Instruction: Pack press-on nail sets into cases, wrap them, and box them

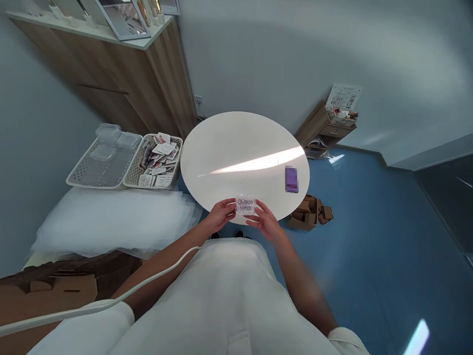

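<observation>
Clear plastic forms the small box (245, 205), held level with the near edge of the white table (236, 143). Two rows of rounded shapes show in it. The left hand (221, 215) grips its left side between thumb and fingers; the right hand (266, 222) grasps its right side, some fingers spread below. A purple item (291, 179), blurred, lies near the table's right edge. Left of the table, a basket (126, 180) holds printed cards (162, 157), beside a tray (76, 176) with clear containers (103, 152).
</observation>
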Demonstrator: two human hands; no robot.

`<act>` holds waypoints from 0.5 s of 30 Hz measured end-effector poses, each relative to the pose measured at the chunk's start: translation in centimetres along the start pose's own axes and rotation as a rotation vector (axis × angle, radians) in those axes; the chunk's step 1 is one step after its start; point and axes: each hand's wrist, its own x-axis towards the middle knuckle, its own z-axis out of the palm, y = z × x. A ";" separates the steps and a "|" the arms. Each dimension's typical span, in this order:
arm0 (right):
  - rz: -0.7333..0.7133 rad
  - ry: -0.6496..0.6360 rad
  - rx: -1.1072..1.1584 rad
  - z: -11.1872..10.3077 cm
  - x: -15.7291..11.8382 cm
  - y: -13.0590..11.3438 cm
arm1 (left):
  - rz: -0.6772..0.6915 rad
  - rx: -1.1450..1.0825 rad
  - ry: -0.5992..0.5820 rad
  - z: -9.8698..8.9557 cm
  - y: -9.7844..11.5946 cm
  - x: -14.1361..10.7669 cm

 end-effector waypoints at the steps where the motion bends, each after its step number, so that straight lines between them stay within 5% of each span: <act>1: 0.003 0.008 -0.033 -0.3 -0.1 -0.2 | 0.000 0.010 -0.002 0.4 0.1 0.1; 9: -0.050 0.071 -0.196 -3.3 0.7 -3.5 | 0.054 0.084 -0.021 4.1 0.3 1.2; 15: -0.077 0.080 -0.163 -5.1 1.4 -3.8 | 0.042 0.387 0.058 5.9 -1.0 1.3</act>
